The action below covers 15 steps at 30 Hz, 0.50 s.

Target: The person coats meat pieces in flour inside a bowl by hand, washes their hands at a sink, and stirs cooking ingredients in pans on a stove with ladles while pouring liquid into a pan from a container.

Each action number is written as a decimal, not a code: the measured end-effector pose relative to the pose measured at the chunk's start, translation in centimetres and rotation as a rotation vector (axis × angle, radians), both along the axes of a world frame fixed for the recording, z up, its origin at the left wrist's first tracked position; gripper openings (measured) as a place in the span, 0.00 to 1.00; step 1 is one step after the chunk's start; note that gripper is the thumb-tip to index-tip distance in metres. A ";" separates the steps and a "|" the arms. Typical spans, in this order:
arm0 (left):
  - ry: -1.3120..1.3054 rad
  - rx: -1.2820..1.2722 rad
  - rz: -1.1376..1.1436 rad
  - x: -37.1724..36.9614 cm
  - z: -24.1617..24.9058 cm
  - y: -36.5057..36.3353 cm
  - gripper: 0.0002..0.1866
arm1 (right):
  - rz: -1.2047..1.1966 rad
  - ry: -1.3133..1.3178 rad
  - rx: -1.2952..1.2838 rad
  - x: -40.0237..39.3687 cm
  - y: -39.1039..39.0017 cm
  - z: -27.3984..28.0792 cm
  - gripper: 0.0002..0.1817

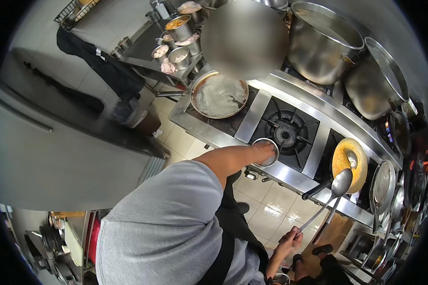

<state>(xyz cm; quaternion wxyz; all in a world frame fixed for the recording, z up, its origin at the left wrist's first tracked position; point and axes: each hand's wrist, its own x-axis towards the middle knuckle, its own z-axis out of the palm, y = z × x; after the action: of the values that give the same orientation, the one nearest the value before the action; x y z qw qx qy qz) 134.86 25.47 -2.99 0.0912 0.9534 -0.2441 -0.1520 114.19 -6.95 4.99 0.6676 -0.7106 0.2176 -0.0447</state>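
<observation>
The left hand (265,151) grips a small steel bowl (266,153) on the stove's front ledge (beside the unlit burner (286,134)) — the right hand (290,240) clasps a ladle (340,184), bowl level, beside the orange-sauce pan (349,164).

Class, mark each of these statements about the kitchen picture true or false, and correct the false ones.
1. The left hand is at a small metal bowl on the front edge of the stove. True.
2. The right hand holds a knife. False: it holds a long-handled ladle.
3. The burner behind the small metal bowl has a pot on it. False: it is bare.
4. A pan of orange sauce sits on the stove near the ladle's bowl. True.
5. The wide pan at the stove's far left is empty. False: it holds a pale, foamy liquid.
</observation>
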 end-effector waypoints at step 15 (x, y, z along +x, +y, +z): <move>0.055 0.077 0.065 0.8 -2.2 -1.0 0.29 | 0.095 -0.055 -0.051 3.8 1.7 2.1 0.10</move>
<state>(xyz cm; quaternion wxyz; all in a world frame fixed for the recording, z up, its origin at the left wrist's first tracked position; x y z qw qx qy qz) 135.62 24.51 -5.22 0.0660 0.9591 -0.2043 -0.1846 117.96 -5.26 7.10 0.6564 -0.7355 0.1639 -0.0378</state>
